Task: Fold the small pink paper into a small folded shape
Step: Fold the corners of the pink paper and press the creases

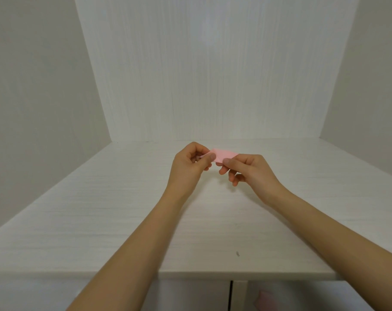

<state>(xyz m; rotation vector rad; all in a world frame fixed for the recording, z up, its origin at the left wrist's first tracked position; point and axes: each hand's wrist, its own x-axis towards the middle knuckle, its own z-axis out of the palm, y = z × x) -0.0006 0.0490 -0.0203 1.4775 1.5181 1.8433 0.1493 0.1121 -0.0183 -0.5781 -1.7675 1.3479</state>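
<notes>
A small pink paper (pixel 223 155) is held in the air above the white table (pixel 101 209), near its far middle. It looks folded into a narrow strip. My left hand (pixel 191 163) pinches its left end between thumb and curled fingers. My right hand (pixel 246 168) pinches the right end, thumb on top, with the other fingers curled beneath. Parts of the paper are hidden behind both thumbs.
The table sits in a white alcove with a back wall (pixel 213 75) and side walls left and right. A small dark mark (pixel 237 254) lies near the table's front edge. Below the edge are cabinet doors with a dark gap (pixel 231 295).
</notes>
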